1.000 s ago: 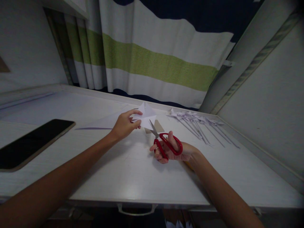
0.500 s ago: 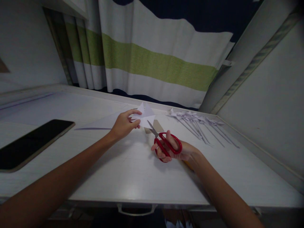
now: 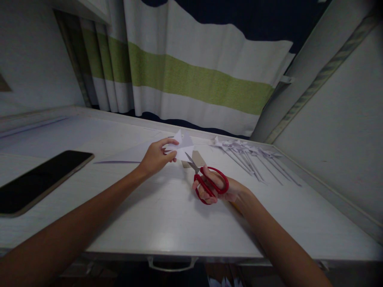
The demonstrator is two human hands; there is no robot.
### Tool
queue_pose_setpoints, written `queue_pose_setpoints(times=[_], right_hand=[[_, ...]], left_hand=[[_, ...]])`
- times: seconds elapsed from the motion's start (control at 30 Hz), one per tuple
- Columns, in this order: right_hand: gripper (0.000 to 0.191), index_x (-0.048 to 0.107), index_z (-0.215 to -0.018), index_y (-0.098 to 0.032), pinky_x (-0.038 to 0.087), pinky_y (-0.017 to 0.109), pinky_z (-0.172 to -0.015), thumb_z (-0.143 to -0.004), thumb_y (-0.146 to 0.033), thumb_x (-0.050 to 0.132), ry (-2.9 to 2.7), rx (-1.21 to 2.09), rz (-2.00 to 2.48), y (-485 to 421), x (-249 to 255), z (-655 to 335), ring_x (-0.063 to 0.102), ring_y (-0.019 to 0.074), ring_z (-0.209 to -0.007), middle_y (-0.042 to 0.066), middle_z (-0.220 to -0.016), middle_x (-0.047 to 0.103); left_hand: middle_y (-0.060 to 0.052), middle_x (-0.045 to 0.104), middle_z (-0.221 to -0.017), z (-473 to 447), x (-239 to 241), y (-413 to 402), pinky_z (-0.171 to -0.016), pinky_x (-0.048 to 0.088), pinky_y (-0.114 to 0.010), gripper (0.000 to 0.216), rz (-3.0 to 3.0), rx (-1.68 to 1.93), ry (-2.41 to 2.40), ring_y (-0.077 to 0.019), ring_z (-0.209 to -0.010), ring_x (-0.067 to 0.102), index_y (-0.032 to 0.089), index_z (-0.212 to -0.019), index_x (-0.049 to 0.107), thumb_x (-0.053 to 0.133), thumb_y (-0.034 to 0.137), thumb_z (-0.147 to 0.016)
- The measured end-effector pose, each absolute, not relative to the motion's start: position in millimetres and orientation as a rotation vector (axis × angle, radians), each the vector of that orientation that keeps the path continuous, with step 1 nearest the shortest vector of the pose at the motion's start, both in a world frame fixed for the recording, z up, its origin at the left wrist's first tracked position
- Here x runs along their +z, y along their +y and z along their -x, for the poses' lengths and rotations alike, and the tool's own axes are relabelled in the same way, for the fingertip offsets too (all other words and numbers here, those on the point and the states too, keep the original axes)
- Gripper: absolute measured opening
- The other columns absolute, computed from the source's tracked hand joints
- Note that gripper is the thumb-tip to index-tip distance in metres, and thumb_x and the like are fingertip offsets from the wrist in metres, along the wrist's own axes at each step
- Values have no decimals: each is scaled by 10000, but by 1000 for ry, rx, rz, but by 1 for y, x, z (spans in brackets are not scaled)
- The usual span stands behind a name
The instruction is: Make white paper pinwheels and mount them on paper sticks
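My left hand (image 3: 156,156) pinches a small folded white paper (image 3: 182,146) with pointed corners, held just above the white desk (image 3: 167,215). My right hand (image 3: 220,190) grips red-handled scissors (image 3: 208,178), fingers through the loops. The metal blades point up and left and meet the lower edge of the paper. A small brown card scrap (image 3: 198,158) lies on the desk behind the blades.
A dark phone (image 3: 38,180) lies at the left. A larger white sheet (image 3: 128,153) rests behind my left hand. Several folded paper pieces with thin stems (image 3: 251,155) lie in a row at the back right. A striped curtain (image 3: 191,79) hangs behind; a drawer handle (image 3: 172,264) is at the desk front.
The scissors and my right hand have shifted slightly up and left, closing on the paper's edge. My left hand and the paper stay almost still.
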State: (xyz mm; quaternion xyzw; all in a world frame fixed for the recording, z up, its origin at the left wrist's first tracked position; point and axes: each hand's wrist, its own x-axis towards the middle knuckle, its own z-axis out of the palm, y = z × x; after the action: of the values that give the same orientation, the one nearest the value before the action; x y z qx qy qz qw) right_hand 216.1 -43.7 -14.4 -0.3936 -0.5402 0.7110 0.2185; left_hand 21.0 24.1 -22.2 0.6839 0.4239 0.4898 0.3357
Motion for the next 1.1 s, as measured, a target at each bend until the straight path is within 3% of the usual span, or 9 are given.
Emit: queue_pose_setpoints(times=[0.43, 0.7, 1.1], right_hand=[[476, 501, -556, -185, 179, 236, -347, -755, -585, 335, -1453, 1948, 1140, -42, -15, -214, 306, 72, -335, -20, -403, 416], [494, 484, -558, -196, 227, 241, -331, -748, -614, 299, -1494, 1794, 1280, -41, -20, -215, 330, 85, -326, -20, -394, 424], [464, 444, -571, -207, 126, 238, -333, -763, -598, 286, -1528, 1849, 1158, -38, -23, -214, 252, 62, -302, -42, -389, 380]], left_hand=[[11, 561, -602, -22, -22, 24, -470, 453, -151, 292, -1767, 1258, 1118, -89, -498, 577, 98, -937, 548, 537, 145, -648], [-3, 573, -663, -21, -23, 24, -473, 458, -156, 287, -1782, 1249, 1123, -88, -503, 578, 100, -936, 544, 535, 148, -654], [-22, 583, -721, -21, -24, 24, -466, 445, -152, 298, -1777, 1249, 1098, -78, -496, 571, 95, -943, 541, 543, 168, -654]])
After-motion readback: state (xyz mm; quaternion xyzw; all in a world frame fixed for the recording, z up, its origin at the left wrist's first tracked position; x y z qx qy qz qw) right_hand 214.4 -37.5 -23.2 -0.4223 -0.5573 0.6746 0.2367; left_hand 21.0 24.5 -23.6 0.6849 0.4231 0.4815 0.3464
